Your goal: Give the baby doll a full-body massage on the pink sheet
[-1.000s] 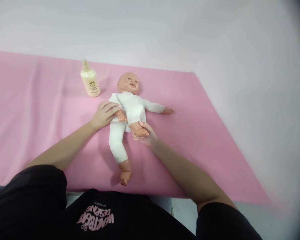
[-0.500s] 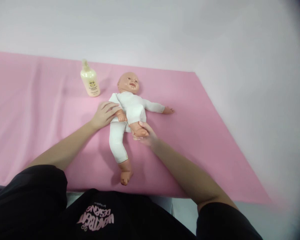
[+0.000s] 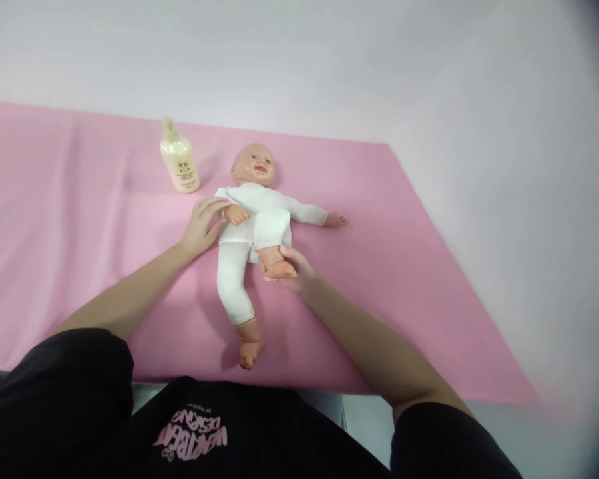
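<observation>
A baby doll (image 3: 244, 196) in white clothes lies on its back on the pink cloth, head away from me. My left hand (image 3: 203, 225) is at the doll's bent arm, fingers over the sleeve and thumb below it; the doll's small hand (image 3: 236, 214) rests on its belly. Around the doll's raised, bent leg (image 3: 272, 229) my right hand (image 3: 299, 269) is closed at the ankle, with its fingers partly hidden beneath the foot. The doll's other leg (image 3: 234, 283) lies stretched toward me, and its other arm (image 3: 307, 213) reaches out to the right.
A pale yellow pump bottle (image 3: 181, 163) with a printed label stands left of the doll's head. The pink cloth (image 3: 379, 299) covers the table, its right edge slanting toward me. A pale plain surface (image 3: 299, 60) lies beyond.
The doll's bent arm and its small hand have moved up and slightly left along the belly with my left hand. The doll's head has turned slightly left. My right hand stays almost still.
</observation>
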Tool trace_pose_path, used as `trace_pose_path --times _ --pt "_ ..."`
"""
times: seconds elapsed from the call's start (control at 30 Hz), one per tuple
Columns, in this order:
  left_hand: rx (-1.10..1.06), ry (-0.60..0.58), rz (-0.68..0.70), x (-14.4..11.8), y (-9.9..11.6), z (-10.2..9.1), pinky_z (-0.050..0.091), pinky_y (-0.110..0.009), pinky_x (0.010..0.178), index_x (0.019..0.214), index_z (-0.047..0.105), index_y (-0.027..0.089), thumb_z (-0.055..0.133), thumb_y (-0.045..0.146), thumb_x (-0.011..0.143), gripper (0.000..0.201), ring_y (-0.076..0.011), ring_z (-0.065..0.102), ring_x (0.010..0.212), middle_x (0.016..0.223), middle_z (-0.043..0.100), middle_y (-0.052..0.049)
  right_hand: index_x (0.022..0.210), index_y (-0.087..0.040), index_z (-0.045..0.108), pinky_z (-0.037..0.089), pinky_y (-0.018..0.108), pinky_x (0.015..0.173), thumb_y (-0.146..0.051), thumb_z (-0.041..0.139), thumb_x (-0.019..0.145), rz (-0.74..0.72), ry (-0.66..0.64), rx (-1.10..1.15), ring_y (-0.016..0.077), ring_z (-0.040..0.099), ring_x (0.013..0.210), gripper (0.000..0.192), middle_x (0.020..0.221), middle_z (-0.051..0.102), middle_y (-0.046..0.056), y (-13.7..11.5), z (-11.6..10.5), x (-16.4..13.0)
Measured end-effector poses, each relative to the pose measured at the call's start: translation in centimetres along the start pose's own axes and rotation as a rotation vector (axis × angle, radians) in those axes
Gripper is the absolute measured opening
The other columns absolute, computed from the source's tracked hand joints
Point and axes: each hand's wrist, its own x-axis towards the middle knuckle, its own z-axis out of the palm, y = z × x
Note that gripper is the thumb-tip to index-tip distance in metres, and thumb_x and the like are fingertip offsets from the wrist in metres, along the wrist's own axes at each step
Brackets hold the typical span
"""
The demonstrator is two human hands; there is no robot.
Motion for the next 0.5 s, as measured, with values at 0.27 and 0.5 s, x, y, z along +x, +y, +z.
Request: trace_pose_path --times 0.27,0.5 --pt "-0.241 0.21 -0.345 -0.2 -1.4 0.8 0.045 -0.048 0.109 0.136 0.051 0.022 0.053 0.066 0.097 0.059 -0.0286 0.058 0.125 0.136 0.06 -0.014 0.106 -0.016 0.066 0.053 0.029 0.066 -0.063 0.076 0.067 0.102 -0.362 -0.048 0.0163 0.066 0.068 0.062 0.081 0.074 0.006 0.3 -0.5 -0.1" --pt "-0.574 0.514 -0.683 -0.2 -5.0 1.1 0.051 -0.04 0.102 0.12 0.052 0.032 0.058 0.077 0.087 0.056 -0.0238 0.058 0.131 0.139 0.058 -0.008 0.107 -0.015 0.063 0.054 0.032 0.072 -0.057 0.087 0.057 0.318 -0.527 -0.093 0.0214 0.073 0.078 0.07 0.086 0.077 0.009 -0.6 0.1 -0.8"
